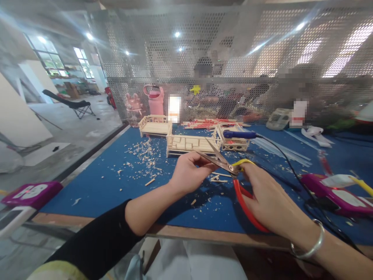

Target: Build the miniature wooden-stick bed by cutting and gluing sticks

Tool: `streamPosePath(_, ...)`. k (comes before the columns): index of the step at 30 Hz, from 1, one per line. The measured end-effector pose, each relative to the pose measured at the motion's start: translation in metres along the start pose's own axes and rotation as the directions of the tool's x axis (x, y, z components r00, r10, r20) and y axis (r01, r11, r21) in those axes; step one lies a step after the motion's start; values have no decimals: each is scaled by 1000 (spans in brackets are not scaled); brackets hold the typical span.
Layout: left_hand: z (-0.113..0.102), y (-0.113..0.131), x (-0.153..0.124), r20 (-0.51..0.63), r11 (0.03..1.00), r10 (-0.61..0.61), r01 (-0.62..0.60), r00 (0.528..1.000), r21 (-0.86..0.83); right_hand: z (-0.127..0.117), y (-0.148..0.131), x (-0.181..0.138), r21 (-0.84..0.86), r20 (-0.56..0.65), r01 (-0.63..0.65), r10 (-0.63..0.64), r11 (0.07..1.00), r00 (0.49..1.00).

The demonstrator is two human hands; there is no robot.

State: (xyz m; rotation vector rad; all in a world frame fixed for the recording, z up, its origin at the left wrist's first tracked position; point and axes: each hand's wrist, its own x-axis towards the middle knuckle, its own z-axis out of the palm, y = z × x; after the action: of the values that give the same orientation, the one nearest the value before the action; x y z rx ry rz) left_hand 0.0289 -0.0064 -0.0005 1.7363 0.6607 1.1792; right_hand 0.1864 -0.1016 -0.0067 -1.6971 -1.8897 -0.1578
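My right hand (pixel 266 198) grips the red and yellow handles of a pair of scissors (pixel 230 168), whose open blades point up and left. My left hand (pixel 190 171) is closed in a pinch at the blades, holding a thin wooden stick that is barely visible. Both hands hover over a blue mat (pixel 110 182) strewn with wood chips (pixel 142 155). Short cut sticks (pixel 218 178) lie just beyond the hands. A silver bangle (pixel 310 245) circles my right wrist.
Small wooden stick-built furniture models (pixel 189 143) stand behind the hands, with a blue-handled tool (pixel 240 134) and black cable on one. A pile of sticks (pixel 210 123) lies farther back. A purple device (pixel 335 192) sits right, another (pixel 32 193) left. People sit behind a perforated screen.
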Motion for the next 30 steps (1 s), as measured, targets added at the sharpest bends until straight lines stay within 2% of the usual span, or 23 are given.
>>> streamPosePath(5, 4, -2, 1, 5, 979, -29, 30, 1000, -204, 2, -2, 0, -51, 33, 1, 1, 999, 999)
streamPosePath(7, 4, -3, 1, 20, 972, -26, 30, 999, -233, 2, -3, 1, -53, 37, 3, -1, 999, 999)
streamPosePath(13, 0, 0, -1, 64, 998, 54, -51, 997, -37, 2, -3, -1, -36, 7, -2, 2, 999, 1000)
streamPosePath(21, -3, 4, -2, 118, 983, 150, -161, 982, 88, -2, -3, -2, -2, 41, 4, -4, 1000, 999)
streamPosePath(25, -3, 5, -3, 74, 956, 220, -230, 973, 184, -7, -2, -3, -74, 51, 23, -19, 997, 999)
streamPosePath(30, 0, 6, -3, 56, 974, 197, -202, 979, 101, -10, -4, -2, -125, 63, 8, -1, 992, 998)
